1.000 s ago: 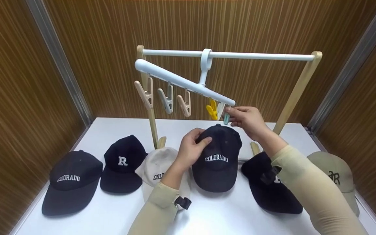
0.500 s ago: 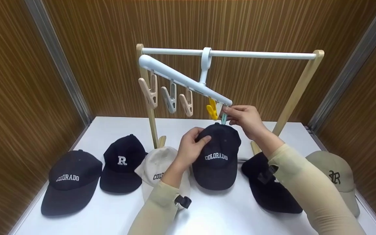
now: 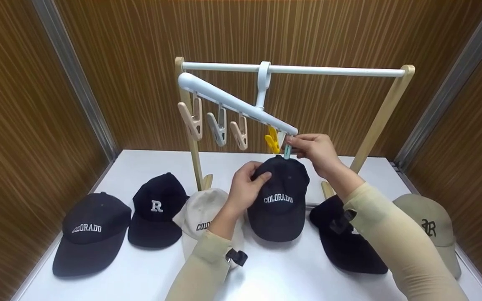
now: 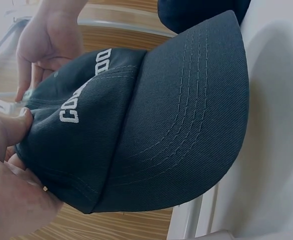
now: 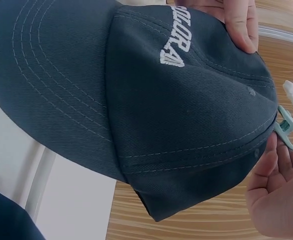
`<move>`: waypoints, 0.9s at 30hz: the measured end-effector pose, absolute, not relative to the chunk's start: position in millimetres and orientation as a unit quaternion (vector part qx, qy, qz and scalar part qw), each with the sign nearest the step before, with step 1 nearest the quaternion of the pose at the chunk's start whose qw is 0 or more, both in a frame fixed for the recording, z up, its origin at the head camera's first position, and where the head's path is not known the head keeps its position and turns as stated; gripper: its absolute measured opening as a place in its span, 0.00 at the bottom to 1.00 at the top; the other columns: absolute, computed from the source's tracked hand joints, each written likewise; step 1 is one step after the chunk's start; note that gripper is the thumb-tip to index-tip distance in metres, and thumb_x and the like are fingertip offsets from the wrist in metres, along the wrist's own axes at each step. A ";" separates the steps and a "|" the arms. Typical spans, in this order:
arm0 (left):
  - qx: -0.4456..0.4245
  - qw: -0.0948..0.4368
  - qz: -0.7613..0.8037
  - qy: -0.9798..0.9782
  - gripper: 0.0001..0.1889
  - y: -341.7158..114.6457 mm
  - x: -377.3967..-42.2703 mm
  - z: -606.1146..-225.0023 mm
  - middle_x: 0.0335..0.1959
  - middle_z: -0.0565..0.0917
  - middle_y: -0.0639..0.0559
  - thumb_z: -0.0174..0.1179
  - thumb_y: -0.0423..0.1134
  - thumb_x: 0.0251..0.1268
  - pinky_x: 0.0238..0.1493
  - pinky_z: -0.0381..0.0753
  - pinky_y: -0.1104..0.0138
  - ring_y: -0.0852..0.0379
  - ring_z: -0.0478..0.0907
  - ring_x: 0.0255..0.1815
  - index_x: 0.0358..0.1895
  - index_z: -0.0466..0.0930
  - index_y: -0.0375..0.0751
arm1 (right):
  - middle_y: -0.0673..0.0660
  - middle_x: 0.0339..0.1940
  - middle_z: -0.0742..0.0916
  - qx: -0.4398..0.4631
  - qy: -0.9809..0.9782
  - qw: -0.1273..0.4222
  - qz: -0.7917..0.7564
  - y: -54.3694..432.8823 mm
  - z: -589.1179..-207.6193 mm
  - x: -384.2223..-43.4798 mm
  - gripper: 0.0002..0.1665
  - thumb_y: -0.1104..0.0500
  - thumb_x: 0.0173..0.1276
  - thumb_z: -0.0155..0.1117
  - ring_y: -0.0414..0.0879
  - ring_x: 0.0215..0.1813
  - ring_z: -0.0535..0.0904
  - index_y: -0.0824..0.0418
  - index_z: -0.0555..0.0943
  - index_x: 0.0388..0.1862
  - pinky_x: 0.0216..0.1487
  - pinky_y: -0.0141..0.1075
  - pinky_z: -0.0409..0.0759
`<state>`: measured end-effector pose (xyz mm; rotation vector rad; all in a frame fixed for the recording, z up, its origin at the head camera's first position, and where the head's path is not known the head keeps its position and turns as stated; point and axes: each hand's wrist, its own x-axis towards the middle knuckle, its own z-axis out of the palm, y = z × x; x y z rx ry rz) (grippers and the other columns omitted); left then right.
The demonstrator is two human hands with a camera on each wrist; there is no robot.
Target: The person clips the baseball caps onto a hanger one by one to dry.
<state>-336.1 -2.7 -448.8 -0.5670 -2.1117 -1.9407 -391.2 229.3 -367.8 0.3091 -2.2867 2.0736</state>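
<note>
My left hand [image 3: 244, 189] grips a dark navy baseball cap [image 3: 278, 219] lettered COLORADO by the side of its crown, thumb on the front. The cap hangs brim down above the white table. My right hand [image 3: 317, 151] pinches a mint-green clothes peg [image 3: 288, 151] at the low right end of a pale blue clip hanger [image 3: 228, 100]. In the right wrist view the green peg's tips [image 5: 281, 129] meet the top of the cap's crown. The hanger tilts down to the right and carries yellow [image 3: 272, 141], white, grey and pinkish pegs.
The hanger hooks onto the white rail [image 3: 333, 72] of a wooden stand. On the table [image 3: 262, 276] lie a COLORADO cap [image 3: 92, 234], a black R cap [image 3: 157, 211] and a cream cap [image 3: 207, 205] on the left. A black cap [image 3: 349, 246] and a khaki cap [image 3: 427, 217] lie right.
The held cap has risen slightly until its top overlaps the green peg's tips. The hanger's low end and my right hand have shifted a little left.
</note>
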 end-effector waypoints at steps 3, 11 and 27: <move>-0.192 0.110 -0.658 -0.720 0.09 -1.5 -336.1 -448.2 0.47 0.92 0.48 0.70 0.35 0.80 0.56 0.83 0.59 0.54 0.87 0.49 0.55 0.86 0.37 | 0.52 0.33 0.95 0.095 -0.738 0.023 0.667 230.1 -367.7 -390.6 0.12 0.55 0.79 0.76 0.42 0.37 0.91 0.64 0.95 0.47 0.39 0.33 0.83; -0.183 0.121 -0.671 -0.708 0.09 1.0 -337.6 -447.5 0.45 0.91 0.48 0.71 0.35 0.79 0.52 0.84 0.61 0.54 0.87 0.46 0.54 0.87 0.36 | 0.51 0.33 0.94 0.098 -0.738 0.032 0.667 231.1 -366.7 -390.4 0.10 0.56 0.78 0.77 0.43 0.36 0.89 0.63 0.95 0.45 0.40 0.33 0.82; -0.176 0.137 -0.679 -0.699 0.07 8.8 -338.8 -444.6 0.43 0.91 0.47 0.71 0.33 0.78 0.51 0.84 0.62 0.54 0.86 0.45 0.51 0.86 0.34 | 0.51 0.33 0.94 0.097 -0.732 0.036 0.674 229.6 -365.5 -389.7 0.09 0.57 0.78 0.77 0.44 0.37 0.89 0.63 0.95 0.45 0.41 0.32 0.82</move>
